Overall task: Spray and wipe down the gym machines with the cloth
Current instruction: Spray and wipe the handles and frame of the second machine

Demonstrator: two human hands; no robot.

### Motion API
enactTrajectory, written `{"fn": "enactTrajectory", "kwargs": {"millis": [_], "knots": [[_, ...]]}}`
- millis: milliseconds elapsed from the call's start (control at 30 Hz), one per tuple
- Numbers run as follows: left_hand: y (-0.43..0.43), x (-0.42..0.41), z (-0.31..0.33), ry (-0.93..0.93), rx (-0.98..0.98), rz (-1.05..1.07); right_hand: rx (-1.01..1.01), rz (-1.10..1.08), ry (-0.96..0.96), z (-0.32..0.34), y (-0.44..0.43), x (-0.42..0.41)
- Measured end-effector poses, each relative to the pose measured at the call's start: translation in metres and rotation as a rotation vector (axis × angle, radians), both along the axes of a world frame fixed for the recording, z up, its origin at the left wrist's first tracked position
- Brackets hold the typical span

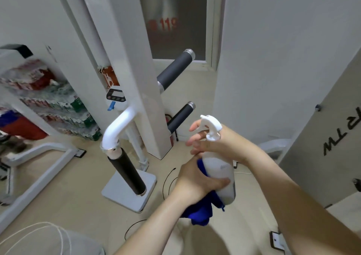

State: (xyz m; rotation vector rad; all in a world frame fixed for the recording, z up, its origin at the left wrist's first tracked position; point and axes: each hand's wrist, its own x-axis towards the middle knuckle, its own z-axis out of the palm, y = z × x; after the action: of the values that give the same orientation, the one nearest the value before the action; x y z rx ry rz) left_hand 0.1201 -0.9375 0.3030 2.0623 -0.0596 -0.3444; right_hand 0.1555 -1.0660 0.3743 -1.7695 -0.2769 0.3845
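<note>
A white spray bottle (pixel 218 169) stands upright in front of me, nozzle pointing left. My left hand (pixel 193 180) grips its lower body and also holds a blue cloth (pixel 201 210) that hangs below the hand. My right hand (pixel 213 143) is at the bottle's neck under the white trigger head (pixel 212 126), fingers extended to the left. To the left stands the white gym machine column (pixel 134 69) with a curved white arm and a black foam handle (pixel 127 174). Two dark grey pegs (pixel 175 69) stick out of the column's right side.
A white base plate (pixel 121 194) lies on the beige floor under the handle. Black cables (pixel 168 178) curl on the floor. A white frame bar (pixel 39 176) runs at the left, with stacked packages (pixel 48 102) behind. A grey panel with black lettering (pixel 336 137) stands at the right.
</note>
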Motion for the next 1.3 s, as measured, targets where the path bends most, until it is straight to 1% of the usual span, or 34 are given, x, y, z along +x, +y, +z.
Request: {"fn": "enactTrajectory", "kwargs": {"millis": [67,133,267,333,467,600,667,733,800,900,967,1033,1100,1133,1167,1200,1233,1267,1300], "knots": [[0.005,0.001,-0.007,0.056,-0.05,-0.011,-0.017,0.044,0.017,-0.007,0.001,0.004],[0.01,0.002,-0.014,0.096,-0.078,-0.021,-0.094,0.042,-0.011,-0.014,0.007,0.005],[0.017,0.008,-0.021,0.154,-0.069,-0.061,-0.271,-0.121,-0.055,-0.03,0.03,0.009],[0.022,0.015,-0.024,0.173,-0.05,-0.107,-0.347,-0.219,-0.035,-0.036,0.039,0.013],[0.026,0.027,-0.024,0.158,-0.038,-0.185,-0.324,-0.309,0.031,-0.037,0.041,0.019],[0.026,0.039,-0.014,0.129,0.083,-0.26,-0.271,-0.398,0.008,-0.039,0.036,0.028],[0.026,0.042,-0.005,0.084,0.153,-0.282,-0.307,-0.428,-0.021,-0.043,0.033,0.034],[0.025,0.044,0.005,0.055,0.161,-0.326,-0.352,-0.421,-0.041,-0.048,0.028,0.039],[0.022,0.044,0.014,0.035,0.142,-0.304,-0.37,-0.407,-0.055,-0.048,0.02,0.045],[0.02,0.042,0.022,-0.043,0.143,-0.205,-0.297,-0.355,-0.054,-0.039,0.006,0.049],[0.014,0.042,0.031,-0.146,0.149,-0.16,-0.247,-0.337,-0.05,-0.034,-0.002,0.053],[0.007,0.042,0.05,-0.318,0.198,-0.088,-0.245,-0.318,-0.051,-0.03,-0.006,0.058],[0.001,0.041,0.067,-0.533,0.3,-0.018,-0.271,-0.25,-0.053,-0.027,-0.006,0.061],[-0.002,0.04,0.073,-0.644,0.319,0.025,-0.278,-0.214,-0.046,-0.025,-0.006,0.063],[-0.004,0.037,0.078,-0.731,0.279,0.072,-0.272,-0.183,-0.035,-0.022,-0.005,0.063],[-0.006,0.037,0.083,-0.753,0.196,0.131,-0.254,-0.146,-0.024,-0.022,-0.005,0.064],[-0.008,0.037,0.088,-0.733,0.093,0.201,-0.227,-0.109,-0.015,-0.023,-0.006,0.066],[-0.007,0.039,0.091,-0.706,0.034,0.252,-0.185,-0.069,-0.001,-0.025,-0.007,0.067],[-0.006,0.043,0.094,-0.72,0.03,0.29,-0.117,-0.015,0.018,-0.027,-0.007,0.067]]}}
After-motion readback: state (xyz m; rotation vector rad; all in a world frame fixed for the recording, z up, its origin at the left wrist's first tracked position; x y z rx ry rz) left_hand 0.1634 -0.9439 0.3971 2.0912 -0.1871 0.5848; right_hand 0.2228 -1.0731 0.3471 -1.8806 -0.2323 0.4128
